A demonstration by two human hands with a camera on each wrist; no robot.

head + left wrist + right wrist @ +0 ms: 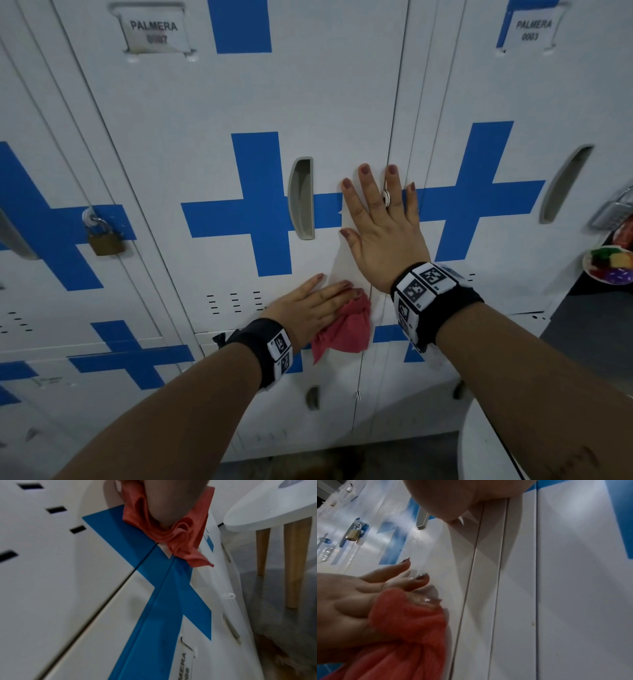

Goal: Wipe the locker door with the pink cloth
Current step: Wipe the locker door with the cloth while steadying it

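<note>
The left hand (pixel 308 308) presses the pink cloth (pixel 346 330) flat-fingered against the locker door (pixel 239 96), low near its right edge, mid-wipe. The right hand (pixel 380 222), spread flat and holding nothing, likely braces the door shut.

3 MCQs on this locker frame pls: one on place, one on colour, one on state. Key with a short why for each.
1. Where is the pink cloth?
A) over the recessed handle
B) low on the locker door, under the left hand
C) on the white table

2. What colour are the crosses on the doors?
A) blue
B) green
C) red

3. How does the right hand lie?
A) in a fist
B) gripping the padlock
C) flat, fingers spread, on the locker door

Key: B, the left hand presses the cloth onto the locker door; A, the blue cross; C, the right hand is splayed.
</note>
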